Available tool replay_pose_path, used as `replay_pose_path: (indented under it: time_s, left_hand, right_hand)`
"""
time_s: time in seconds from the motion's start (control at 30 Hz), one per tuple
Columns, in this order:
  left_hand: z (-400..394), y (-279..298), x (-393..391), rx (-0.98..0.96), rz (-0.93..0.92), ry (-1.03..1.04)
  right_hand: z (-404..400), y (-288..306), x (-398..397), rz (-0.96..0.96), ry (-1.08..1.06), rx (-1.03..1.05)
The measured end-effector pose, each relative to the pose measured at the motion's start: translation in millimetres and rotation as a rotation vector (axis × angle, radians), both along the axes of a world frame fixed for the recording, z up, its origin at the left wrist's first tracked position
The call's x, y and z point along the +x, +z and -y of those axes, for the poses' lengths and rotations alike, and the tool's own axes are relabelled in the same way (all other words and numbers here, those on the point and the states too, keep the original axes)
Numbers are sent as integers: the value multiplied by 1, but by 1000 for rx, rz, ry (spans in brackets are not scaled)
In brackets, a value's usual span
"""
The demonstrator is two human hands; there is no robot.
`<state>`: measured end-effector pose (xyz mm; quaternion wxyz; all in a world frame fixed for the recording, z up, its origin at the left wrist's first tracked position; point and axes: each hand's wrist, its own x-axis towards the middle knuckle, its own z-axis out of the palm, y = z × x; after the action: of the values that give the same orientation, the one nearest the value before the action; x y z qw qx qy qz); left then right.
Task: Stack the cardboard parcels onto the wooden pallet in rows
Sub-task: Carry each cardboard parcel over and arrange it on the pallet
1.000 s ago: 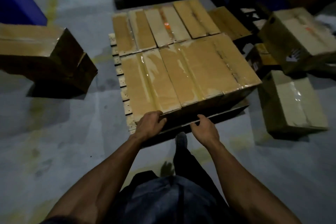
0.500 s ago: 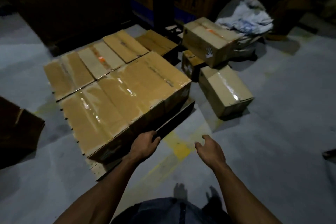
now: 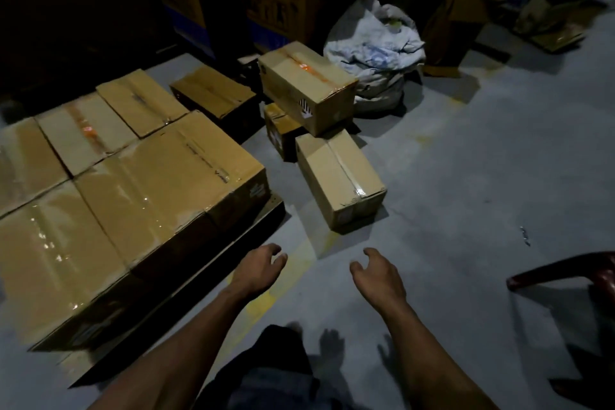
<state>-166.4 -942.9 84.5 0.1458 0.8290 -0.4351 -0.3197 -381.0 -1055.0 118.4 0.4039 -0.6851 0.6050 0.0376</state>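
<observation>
Both my left hand and right hand hang loosely spread, holding nothing. I judge I'm between parcels: the next parcel lies on the floor just ahead, the pallet to my left.

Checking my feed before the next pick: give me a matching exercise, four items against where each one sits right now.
Items:
1. parcel with clear tape
2. parcel with orange tape
3. white sack
4. left hand

Places:
A. propped on a smaller box, tilted
B. empty, above the floor near the pallet's corner
C. flat on the floor right of the pallet
D. behind the loose parcels, beside tall cartons

Pairs: 1-C, 2-A, 3-D, 4-B
</observation>
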Motion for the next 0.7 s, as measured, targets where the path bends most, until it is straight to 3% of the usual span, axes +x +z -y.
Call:
replay_pose_path:
  time_s: [0.37, 0.7]
  left_hand:
    - [231, -42, 18, 22, -56, 19]
    - [449, -17, 56, -14, -31, 95]
  right_hand:
    - [211, -17, 26, -82, 90, 5]
    - [422, 14, 68, -64, 115, -40]
